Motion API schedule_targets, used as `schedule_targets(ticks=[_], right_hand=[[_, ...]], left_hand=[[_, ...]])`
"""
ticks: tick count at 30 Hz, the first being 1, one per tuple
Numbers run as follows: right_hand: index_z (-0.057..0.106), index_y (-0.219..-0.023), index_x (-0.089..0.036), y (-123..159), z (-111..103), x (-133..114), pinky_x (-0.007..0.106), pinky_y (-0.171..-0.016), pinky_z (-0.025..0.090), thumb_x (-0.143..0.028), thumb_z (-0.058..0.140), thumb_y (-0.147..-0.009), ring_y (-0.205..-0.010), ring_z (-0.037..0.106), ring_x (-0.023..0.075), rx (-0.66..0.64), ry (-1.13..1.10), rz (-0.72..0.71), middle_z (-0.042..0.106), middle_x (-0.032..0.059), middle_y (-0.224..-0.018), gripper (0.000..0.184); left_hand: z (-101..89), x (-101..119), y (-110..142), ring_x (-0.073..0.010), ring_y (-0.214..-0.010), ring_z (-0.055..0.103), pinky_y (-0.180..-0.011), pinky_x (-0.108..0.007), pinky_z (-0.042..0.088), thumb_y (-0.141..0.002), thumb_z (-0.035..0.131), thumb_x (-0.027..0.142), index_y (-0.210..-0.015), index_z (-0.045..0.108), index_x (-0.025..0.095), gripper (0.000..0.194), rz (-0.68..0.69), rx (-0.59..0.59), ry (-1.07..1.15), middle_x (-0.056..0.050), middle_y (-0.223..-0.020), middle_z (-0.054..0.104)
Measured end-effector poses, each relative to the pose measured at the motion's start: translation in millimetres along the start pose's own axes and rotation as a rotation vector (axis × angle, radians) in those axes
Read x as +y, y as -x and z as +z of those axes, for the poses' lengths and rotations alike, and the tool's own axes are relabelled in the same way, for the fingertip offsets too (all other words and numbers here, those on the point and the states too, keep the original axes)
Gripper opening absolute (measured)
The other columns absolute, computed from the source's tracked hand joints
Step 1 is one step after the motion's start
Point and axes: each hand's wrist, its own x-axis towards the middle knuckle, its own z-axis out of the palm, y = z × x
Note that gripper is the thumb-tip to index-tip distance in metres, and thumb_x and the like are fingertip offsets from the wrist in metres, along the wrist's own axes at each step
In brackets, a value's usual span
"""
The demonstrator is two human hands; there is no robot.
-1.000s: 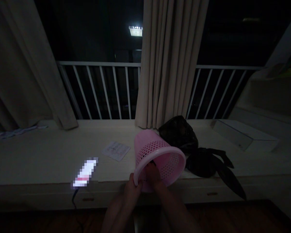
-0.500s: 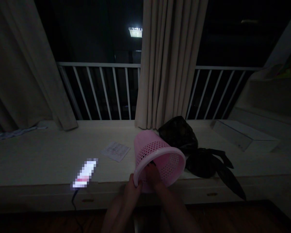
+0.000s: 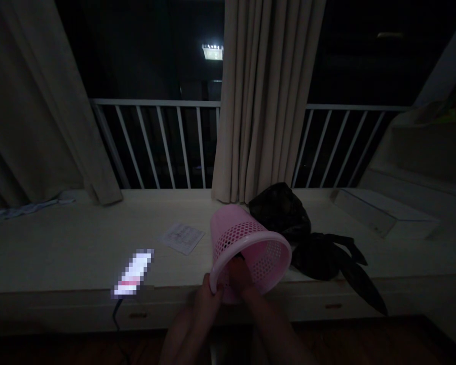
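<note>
Gripped at its rim by the left hand [image 3: 210, 294], the pink perforated basket [image 3: 233, 230] lies tilted on the white ledge [image 3: 99, 238], its mouth facing the person. The right hand [image 3: 238, 271] reaches inside, near something dark; whether it grasps that cannot be told. Two black plastic bags [image 3: 281, 210] sit beside the basket, opposite a paper sheet [image 3: 183, 238] and a lit, pixelated device [image 3: 133, 274].

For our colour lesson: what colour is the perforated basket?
Pink, showing best in the head view.
</note>
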Motion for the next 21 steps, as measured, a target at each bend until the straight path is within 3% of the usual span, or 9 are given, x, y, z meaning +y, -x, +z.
schedule_targets(ticks=[7, 12, 15, 21], right_hand=[[0.067, -0.126, -0.008, -3.7, -2.2, 2.5, 0.039, -0.114, 0.04, -0.01, 0.046, -0.093, -0.127, 0.059, 0.0253, -0.03, -0.062, -0.045, 0.064, 0.0181, -0.134, 0.039], [0.065, -0.128, -0.008, -0.9, -3.1, 2.3, 0.037, -0.109, 0.044, -0.01, 0.047, -0.091, -0.123, 0.06, 0.0252, -0.045, -0.057, -0.027, 0.065, 0.0182, -0.131, 0.041], [0.065, -0.128, -0.008, 0.4, -2.7, 0.9, 0.039, -0.109, 0.044, -0.011, 0.048, -0.091, -0.122, 0.06, 0.0264, -0.036, -0.042, -0.013, 0.065, 0.0189, -0.131, 0.041], [0.065, -0.127, -0.005, 2.4, -9.4, 0.1, 0.045, -0.103, 0.046, -0.01, 0.05, -0.089, -0.116, 0.062, 0.0313, -0.05, -0.01, 0.041, 0.066, 0.0227, -0.125, 0.042]], left_hand=[[0.8, -1.8, 0.7, -0.0224, -0.076, 0.07, -0.069, -0.029, 0.049, -0.088, 0.051, 0.028, -0.107, 0.054, 0.019, 0.021, 0.01, 0.006, 0.021, -0.003, -0.084, 0.072], [-0.7, -6.0, -3.0, -0.0229, -0.077, 0.071, -0.072, -0.03, 0.051, -0.087, 0.053, 0.026, -0.107, 0.056, 0.018, 0.022, 0.004, -0.015, 0.022, -0.005, -0.084, 0.073], [-1.2, -7.6, -3.7, -0.0223, -0.075, 0.07, -0.071, -0.03, 0.051, -0.088, 0.053, 0.027, -0.108, 0.056, 0.018, 0.022, 0.028, -0.037, 0.021, -0.004, -0.081, 0.072], [0.2, -0.9, -0.8, -0.0233, -0.078, 0.071, -0.071, -0.031, 0.05, -0.086, 0.053, 0.021, -0.104, 0.057, 0.019, 0.018, -0.013, 0.026, -0.007, -0.004, -0.082, 0.072]])
